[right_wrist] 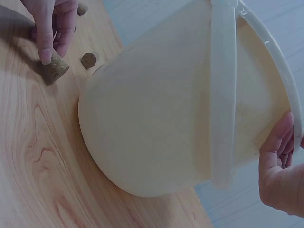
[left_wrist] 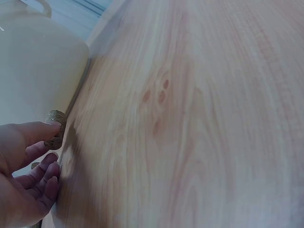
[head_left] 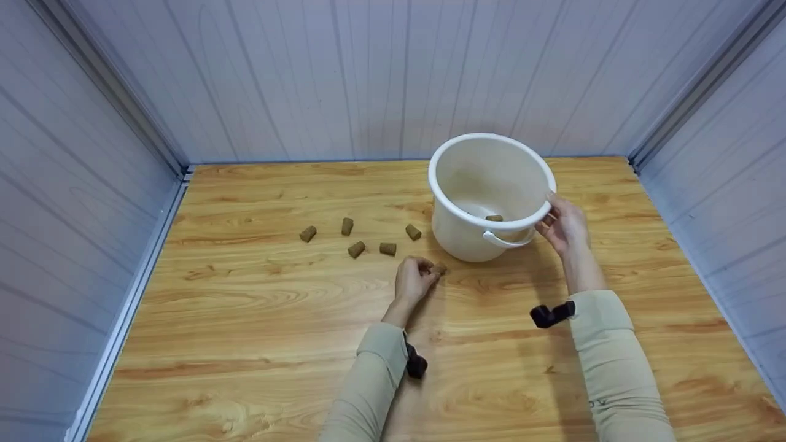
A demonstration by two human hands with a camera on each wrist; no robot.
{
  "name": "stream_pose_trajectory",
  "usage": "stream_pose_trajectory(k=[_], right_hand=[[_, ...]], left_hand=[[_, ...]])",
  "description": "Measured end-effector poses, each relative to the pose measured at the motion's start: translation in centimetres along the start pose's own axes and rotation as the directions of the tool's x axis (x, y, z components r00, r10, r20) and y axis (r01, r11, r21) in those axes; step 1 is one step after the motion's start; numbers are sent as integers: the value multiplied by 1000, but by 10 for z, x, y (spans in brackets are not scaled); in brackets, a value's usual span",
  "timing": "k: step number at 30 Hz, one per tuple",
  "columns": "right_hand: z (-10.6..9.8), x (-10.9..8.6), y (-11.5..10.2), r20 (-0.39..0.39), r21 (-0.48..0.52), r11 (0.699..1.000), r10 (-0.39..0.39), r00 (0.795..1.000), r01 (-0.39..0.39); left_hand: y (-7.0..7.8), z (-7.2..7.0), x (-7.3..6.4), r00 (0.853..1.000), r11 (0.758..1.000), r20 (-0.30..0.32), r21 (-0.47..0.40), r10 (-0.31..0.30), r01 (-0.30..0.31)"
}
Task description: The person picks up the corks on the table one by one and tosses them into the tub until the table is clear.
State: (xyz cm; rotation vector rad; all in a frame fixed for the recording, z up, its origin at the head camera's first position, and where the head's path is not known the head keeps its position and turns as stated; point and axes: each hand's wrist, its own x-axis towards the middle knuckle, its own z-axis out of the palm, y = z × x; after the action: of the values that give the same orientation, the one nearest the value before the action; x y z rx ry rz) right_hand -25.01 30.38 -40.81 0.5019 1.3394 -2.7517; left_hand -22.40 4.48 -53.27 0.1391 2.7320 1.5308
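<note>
My left hand (head_left: 415,281) pinches a tapered brown cork (right_wrist: 56,69) between thumb and fingers, low by the front left of a white bucket (head_left: 470,242). In the left wrist view the cork (left_wrist: 56,129) overlaps the bucket's wall. My right hand (head_left: 565,224) grips the bucket's rim on the right side, thumb at the edge in the right wrist view. The bucket stands upright with its handle (head_left: 509,244) hanging at the front. Inside, another cork (head_left: 494,218) shows near the bottom; part of the bucket's floor is hidden by the front wall.
Several more corks lie scattered left of the bucket, the nearest cork (head_left: 413,232) close to its wall and the farthest cork (head_left: 308,234) well to the left. The wooden table (head_left: 245,331) is bounded by a white panel wall (head_left: 295,80) behind and panels at both sides.
</note>
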Motion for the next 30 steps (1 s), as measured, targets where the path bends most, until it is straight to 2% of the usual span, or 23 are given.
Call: stream_pose_trajectory(k=[5, 12, 14, 22, 26, 30], right_hand=[[-1, 0, 0, -3, 5, 1000, 3, 1000, -2], [-1, 0, 0, 0, 12, 1000, 1, 1000, -1], [-1, 1, 0, -2, 7, 1000, -2, 1000, 2], [-1, 1, 0, -13, 6, 1000, -14, 1000, 14], [-1, 2, 1, -17, 11, 1000, -10, 1000, 10], [-2, 2, 1, -5, 16, 1000, -6, 1000, 6]], left_hand=[[0, -3, -2, 999, 999, -10, -23, 38, -38], [6, -9, -5, 1000, 999, -2, -42, -9, 9], [9, -10, -6, 1000, 998, -3, -55, -6, 5], [19, -19, -9, 997, 995, -13, -54, 81, -82], [26, -25, -12, 994, 990, -15, -89, 105, -106], [34, -27, -14, 988, 979, -28, -131, 152, -154]])
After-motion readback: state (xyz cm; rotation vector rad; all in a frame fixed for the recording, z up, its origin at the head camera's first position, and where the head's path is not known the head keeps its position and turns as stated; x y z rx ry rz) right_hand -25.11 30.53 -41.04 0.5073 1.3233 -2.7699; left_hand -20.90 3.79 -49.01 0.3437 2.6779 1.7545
